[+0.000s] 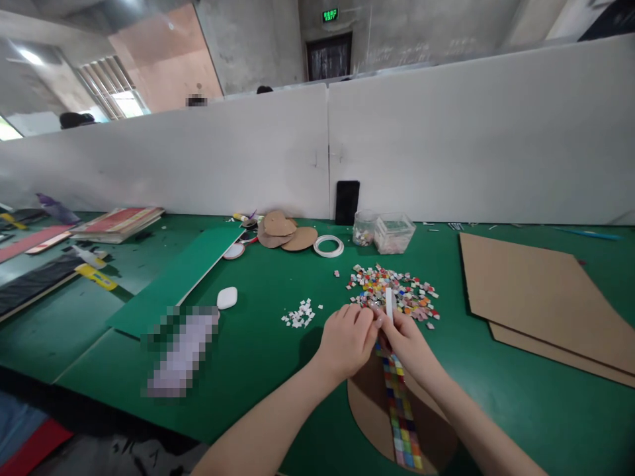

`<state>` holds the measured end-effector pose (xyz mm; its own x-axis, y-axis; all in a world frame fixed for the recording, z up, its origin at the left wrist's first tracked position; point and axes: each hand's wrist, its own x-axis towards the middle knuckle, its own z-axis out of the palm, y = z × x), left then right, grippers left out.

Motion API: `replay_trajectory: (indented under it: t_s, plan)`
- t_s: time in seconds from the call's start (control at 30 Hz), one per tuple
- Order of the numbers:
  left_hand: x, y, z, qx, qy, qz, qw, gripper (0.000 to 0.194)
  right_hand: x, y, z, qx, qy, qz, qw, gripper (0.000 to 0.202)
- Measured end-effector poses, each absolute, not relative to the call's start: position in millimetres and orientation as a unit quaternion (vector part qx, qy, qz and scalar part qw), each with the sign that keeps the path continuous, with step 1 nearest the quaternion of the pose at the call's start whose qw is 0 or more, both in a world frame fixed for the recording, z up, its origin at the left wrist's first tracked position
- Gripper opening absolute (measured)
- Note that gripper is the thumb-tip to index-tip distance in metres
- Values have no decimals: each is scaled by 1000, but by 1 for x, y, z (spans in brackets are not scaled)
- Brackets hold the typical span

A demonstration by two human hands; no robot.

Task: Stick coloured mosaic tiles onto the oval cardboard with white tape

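Note:
Both my hands meet above a round cardboard disc (366,413), their fingertips close together. Up the middle of the disc runs a band of small coloured mosaic tiles (404,416), set in a checkered pattern. My left hand (348,336) is closed, its fingers curled; whatever they pinch is hidden. My right hand (409,340) is closed on a narrow white strip (389,303) that sticks up between its thumb and fingers. Just beyond the hands spreads a pile of loose coloured tiles (411,291). A smaller heap of white tile pieces (300,314) lies to the left.
Clear plastic containers (394,233), a white ring (328,246) and cardboard discs (300,238) stand or lie at the back. A black phone (347,202) leans on the white partition (461,139). Cardboard sheets (530,291) lie right; a white case (227,297) and green board (183,277) left.

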<state>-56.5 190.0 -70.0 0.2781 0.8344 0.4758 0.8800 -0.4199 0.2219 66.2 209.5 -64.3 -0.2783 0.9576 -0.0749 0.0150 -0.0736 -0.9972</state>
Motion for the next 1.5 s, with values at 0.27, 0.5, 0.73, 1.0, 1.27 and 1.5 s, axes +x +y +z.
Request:
replay_trajectory:
  t_s: [0.27, 0.5, 0.73, 1.0, 1.27, 1.5]
  plan:
    - [-57, 184, -68, -802, -532, -268, 36, 30, 65, 205, -66, -457, -543, 568, 417, 43]
    - [-60, 181, -65, -799, -501, -331, -37, 29, 62, 194, -60, -445, -495, 613, 425, 41]
    - [-60, 174, -52, -668, -495, -477, -285, 34, 70, 182, -41, -339, -420, 748, 386, 18]
    - [-62, 171, -53, -676, -438, -516, -291, 33, 76, 182, -39, -299, -466, 759, 342, 16]
    - [-65, 173, -56, -701, -396, -528, -271, 30, 76, 184, -36, -299, -481, 759, 322, 20]
    - [-66, 175, -58, -717, -385, -530, -239, 26, 77, 183, -39, -310, -483, 754, 320, 20]
